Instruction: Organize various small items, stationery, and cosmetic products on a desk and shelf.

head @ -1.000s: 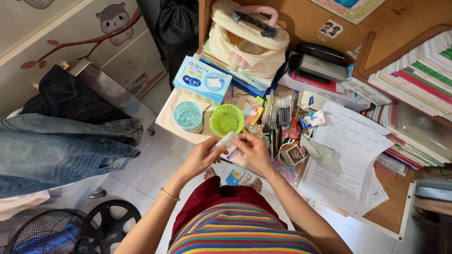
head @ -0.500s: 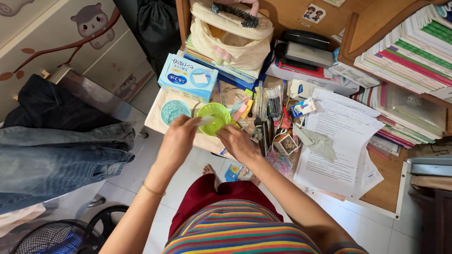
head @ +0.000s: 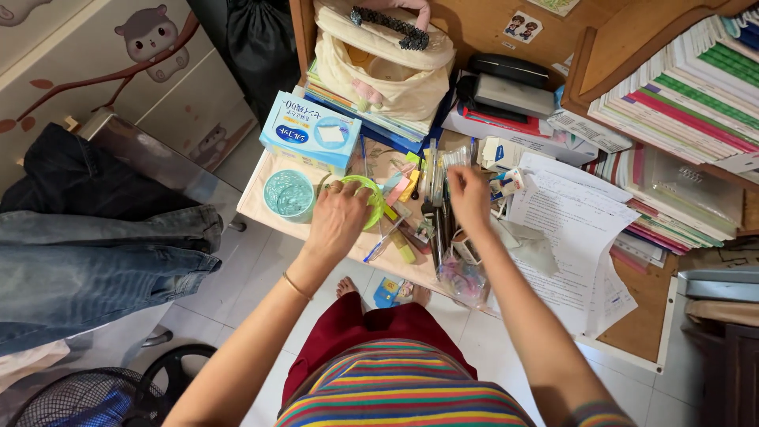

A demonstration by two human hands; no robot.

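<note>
Left hand point(head: 338, 217) covers the green cup point(head: 370, 192); its grip is hidden.

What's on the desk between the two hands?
In the head view, between the left hand and right hand lie loose pens, sticky notes and a yellow-green highlighter.

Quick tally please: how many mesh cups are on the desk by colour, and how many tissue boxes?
Teal mesh cup: 1
Green mesh cup, under the left hand: 1
Blue tissue box: 1
Total: 3
</note>
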